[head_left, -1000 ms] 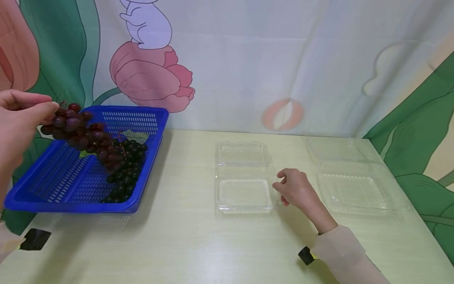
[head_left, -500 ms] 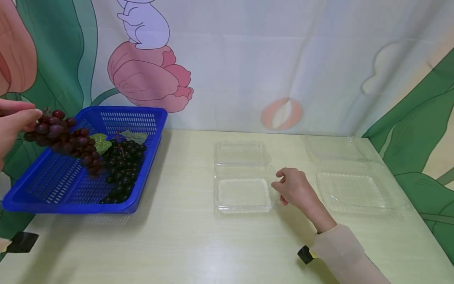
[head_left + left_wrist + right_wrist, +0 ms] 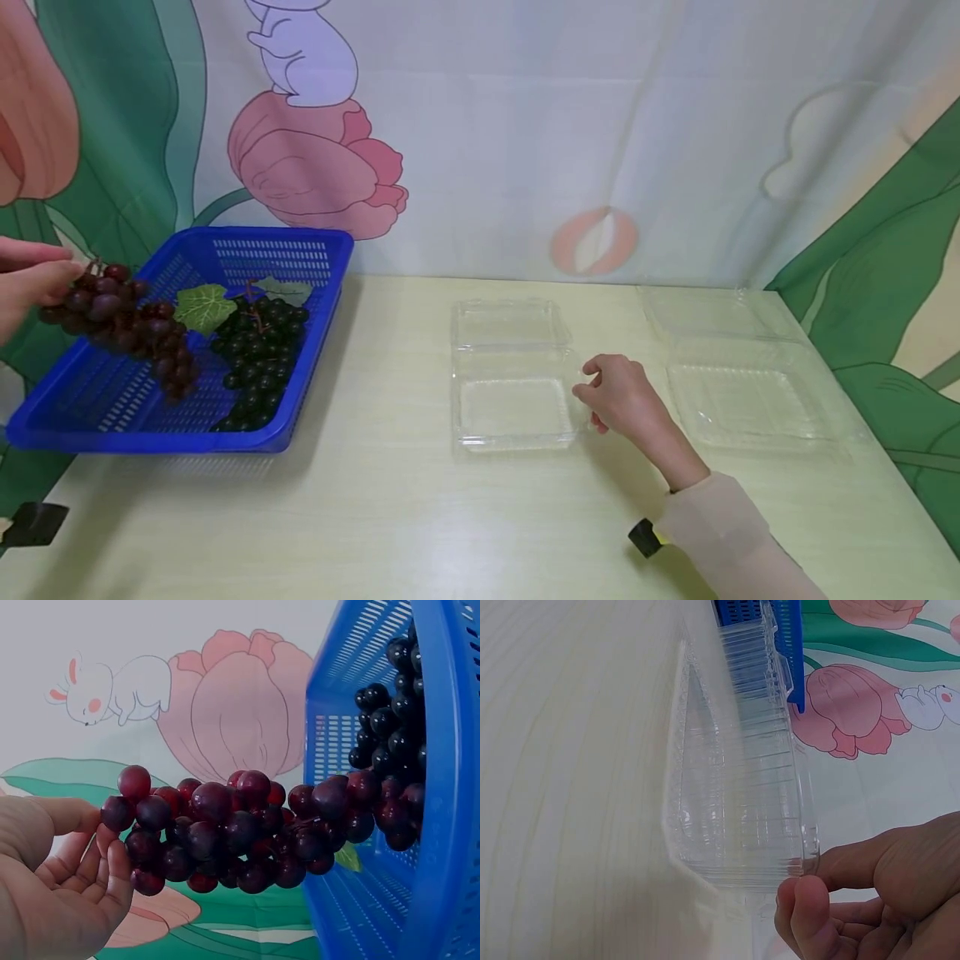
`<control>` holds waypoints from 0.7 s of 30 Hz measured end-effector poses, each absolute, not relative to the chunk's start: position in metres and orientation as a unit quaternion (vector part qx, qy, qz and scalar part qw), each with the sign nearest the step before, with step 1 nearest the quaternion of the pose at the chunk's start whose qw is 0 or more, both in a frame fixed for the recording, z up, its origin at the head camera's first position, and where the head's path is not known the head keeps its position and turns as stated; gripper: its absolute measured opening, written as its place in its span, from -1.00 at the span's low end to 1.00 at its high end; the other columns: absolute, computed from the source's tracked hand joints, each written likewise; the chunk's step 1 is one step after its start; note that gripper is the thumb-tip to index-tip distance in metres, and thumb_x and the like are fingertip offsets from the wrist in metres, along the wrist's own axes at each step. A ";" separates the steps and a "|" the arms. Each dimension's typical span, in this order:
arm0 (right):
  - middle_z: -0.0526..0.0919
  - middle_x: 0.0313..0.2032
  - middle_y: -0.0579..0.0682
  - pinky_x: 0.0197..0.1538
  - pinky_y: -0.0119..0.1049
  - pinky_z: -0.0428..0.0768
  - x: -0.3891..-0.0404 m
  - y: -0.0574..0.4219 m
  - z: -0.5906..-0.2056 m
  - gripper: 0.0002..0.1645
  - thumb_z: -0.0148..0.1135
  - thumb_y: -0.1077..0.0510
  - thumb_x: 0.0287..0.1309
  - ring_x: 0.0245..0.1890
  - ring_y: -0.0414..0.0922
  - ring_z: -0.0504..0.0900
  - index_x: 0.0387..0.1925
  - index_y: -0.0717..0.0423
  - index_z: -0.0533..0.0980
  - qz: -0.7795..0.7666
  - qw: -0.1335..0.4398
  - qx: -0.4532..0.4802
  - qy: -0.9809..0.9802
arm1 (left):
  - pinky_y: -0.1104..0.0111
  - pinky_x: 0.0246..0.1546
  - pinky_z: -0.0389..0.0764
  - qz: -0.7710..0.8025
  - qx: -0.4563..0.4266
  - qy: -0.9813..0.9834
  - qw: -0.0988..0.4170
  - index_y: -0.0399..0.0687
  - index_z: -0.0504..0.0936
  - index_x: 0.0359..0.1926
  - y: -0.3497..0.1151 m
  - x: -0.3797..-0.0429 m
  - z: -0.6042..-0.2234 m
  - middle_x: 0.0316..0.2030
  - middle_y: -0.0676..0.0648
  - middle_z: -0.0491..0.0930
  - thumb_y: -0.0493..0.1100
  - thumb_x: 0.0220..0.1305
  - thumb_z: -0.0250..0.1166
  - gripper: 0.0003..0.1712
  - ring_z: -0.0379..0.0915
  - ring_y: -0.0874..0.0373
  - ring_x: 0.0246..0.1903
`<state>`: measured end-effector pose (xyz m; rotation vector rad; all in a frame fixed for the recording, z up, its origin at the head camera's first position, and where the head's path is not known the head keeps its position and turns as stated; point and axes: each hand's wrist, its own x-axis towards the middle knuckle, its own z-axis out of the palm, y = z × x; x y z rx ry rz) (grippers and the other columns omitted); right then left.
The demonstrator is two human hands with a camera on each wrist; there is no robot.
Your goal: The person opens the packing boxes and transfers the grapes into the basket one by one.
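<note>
My left hand (image 3: pixel 30 287) pinches a bunch of dark red grapes (image 3: pixel 240 825) by its stem end. The bunch slants down over the left part of a blue plastic basket (image 3: pixel 150 443). Inside that basket, along the right side, lies a bunch of black grapes (image 3: pixel 258 358) with green leaves (image 3: pixel 204 308). On the table an unlidded clear plastic clamshell box (image 3: pixel 513 408) lies with its lid folded back toward the wall. At its right edge, my right hand (image 3: pixel 622 400) pinches the rim (image 3: pixel 808 859) between thumb and fingers.
A second, larger clear clamshell box (image 3: pixel 750 400) lies open on the right side of the pale wooden table (image 3: pixel 420 517). Behind the table hangs a printed curtain (image 3: pixel 480 167) with flowers and a rabbit, close to the table's back edge.
My left hand has moved left and then lower with the red grapes, uncovering the black grapes and leaf in the basket. The right hand has stayed at the box rim.
</note>
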<state>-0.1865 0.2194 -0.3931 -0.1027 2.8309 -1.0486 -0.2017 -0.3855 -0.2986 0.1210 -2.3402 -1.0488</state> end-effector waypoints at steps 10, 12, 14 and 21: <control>0.73 -0.30 0.17 -0.30 -0.22 0.66 -0.187 0.218 -0.393 -0.53 0.24 0.30 0.32 -0.72 -0.14 0.58 0.19 0.49 0.49 -0.345 0.062 -0.030 0.936 | 0.80 -0.54 0.37 -0.398 0.053 -0.876 0.268 0.70 0.48 -0.43 -0.394 -0.201 -0.306 -0.66 0.56 0.41 -0.23 0.48 0.22 -0.47 0.35 0.65 -0.62; 0.73 -0.29 0.17 -0.30 -0.22 0.66 -0.187 0.217 -0.393 -0.53 0.24 0.30 0.33 -0.72 -0.14 0.58 0.20 0.48 0.49 -0.346 0.063 -0.030 0.936 | 0.78 -0.55 0.37 -0.393 0.060 -0.879 0.265 0.69 0.48 -0.43 -0.398 -0.202 -0.309 -0.67 0.55 0.40 -0.22 0.48 0.22 -0.48 0.34 0.64 -0.64; 0.72 -0.30 0.16 -0.30 -0.23 0.66 -0.187 0.217 -0.393 -0.52 0.25 0.30 0.33 -0.72 -0.14 0.59 0.20 0.48 0.48 -0.347 0.063 -0.029 0.935 | 0.78 -0.56 0.37 -0.384 0.065 -0.882 0.266 0.66 0.48 -0.40 -0.404 -0.205 -0.314 -0.67 0.57 0.39 -0.17 0.49 0.22 -0.54 0.34 0.65 -0.65; 0.73 -0.28 0.17 -0.28 -0.20 0.67 -0.186 0.217 -0.392 -0.52 0.23 0.30 0.33 -0.71 -0.14 0.59 0.20 0.48 0.48 -0.347 0.066 -0.024 0.935 | 0.76 -0.56 0.39 -0.445 0.064 -0.855 0.259 0.33 0.62 -0.33 -0.403 -0.202 -0.321 -0.60 0.52 0.46 -0.20 0.46 0.27 -0.75 0.36 0.56 -0.62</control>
